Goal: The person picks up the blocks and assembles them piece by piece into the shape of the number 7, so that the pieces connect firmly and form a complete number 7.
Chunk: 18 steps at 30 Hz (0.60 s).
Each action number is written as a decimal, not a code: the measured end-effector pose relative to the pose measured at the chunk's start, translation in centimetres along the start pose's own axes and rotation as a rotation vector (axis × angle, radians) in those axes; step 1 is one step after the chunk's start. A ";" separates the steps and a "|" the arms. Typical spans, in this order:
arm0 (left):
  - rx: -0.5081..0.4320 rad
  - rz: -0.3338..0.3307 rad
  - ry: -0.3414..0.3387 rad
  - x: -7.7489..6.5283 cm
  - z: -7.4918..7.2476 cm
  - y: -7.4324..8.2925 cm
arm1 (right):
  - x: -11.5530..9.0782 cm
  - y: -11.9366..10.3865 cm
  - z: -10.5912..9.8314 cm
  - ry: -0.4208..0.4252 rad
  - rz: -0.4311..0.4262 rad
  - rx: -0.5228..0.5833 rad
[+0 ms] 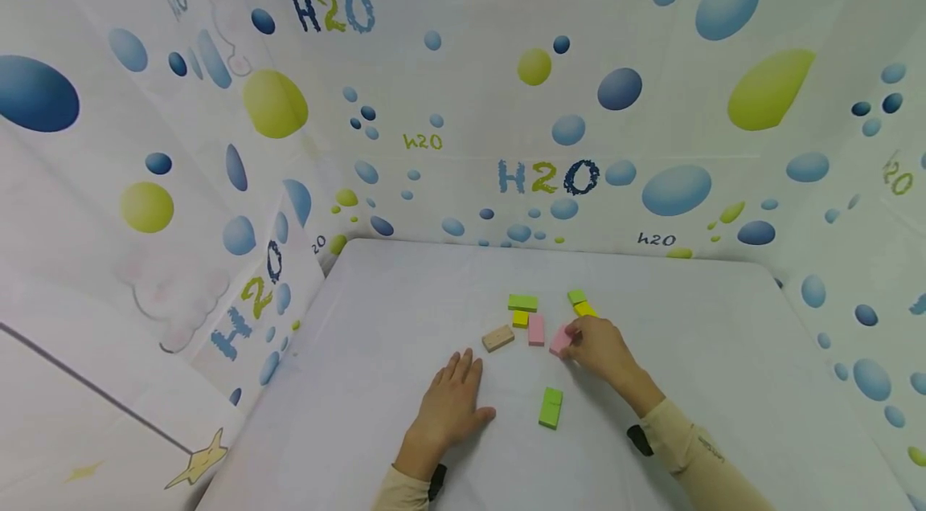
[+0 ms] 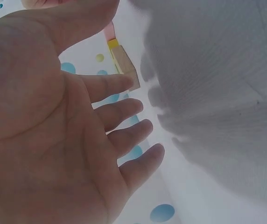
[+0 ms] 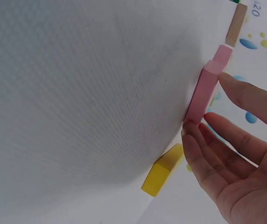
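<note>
Between the thumb and fingers of my right hand (image 1: 599,348) is a pink block (image 1: 560,341); the right wrist view shows this pink block (image 3: 203,91) pinched at its ends. A second pink block (image 1: 536,329) lies just left of it. My left hand (image 1: 452,401) rests near the table surface with fingers straight and spread, holding nothing. Beyond its fingertips lies a plain wooden block (image 1: 497,338). In the left wrist view the palm of the left hand (image 2: 63,126) shows, with the wooden block (image 2: 125,67) past the fingers.
A green block (image 1: 523,303) and a small yellow block (image 1: 520,320) adjoin the second pink block. Behind the right hand lie another green block (image 1: 575,296) and yellow block (image 1: 585,308). Green blocks (image 1: 551,408) lie between the hands on the white table (image 1: 405,294). Patterned curtains surround it.
</note>
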State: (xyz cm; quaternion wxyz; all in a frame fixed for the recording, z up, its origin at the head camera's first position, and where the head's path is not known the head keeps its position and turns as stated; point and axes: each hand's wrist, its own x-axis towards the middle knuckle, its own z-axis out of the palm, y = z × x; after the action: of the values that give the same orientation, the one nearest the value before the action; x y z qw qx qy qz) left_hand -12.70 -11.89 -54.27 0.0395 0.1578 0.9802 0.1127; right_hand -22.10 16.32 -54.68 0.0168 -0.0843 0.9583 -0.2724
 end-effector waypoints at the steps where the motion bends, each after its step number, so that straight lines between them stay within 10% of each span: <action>1: 0.000 0.001 -0.001 0.0 0.0 0.0 | -0.1 -0.1 0.0 -0.002 -0.002 0.002; 18: -0.005 0.026 -0.002 0.1 -0.1 0.6 | -1.1 0.1 0.2 -0.053 -0.062 0.040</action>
State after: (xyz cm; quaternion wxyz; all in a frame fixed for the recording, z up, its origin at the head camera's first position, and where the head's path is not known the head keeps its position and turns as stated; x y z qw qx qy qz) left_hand -12.62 -11.34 -54.06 0.0394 0.1707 0.9777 0.1158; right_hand -21.00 16.49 -54.87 0.0356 -0.1207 0.9489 -0.2893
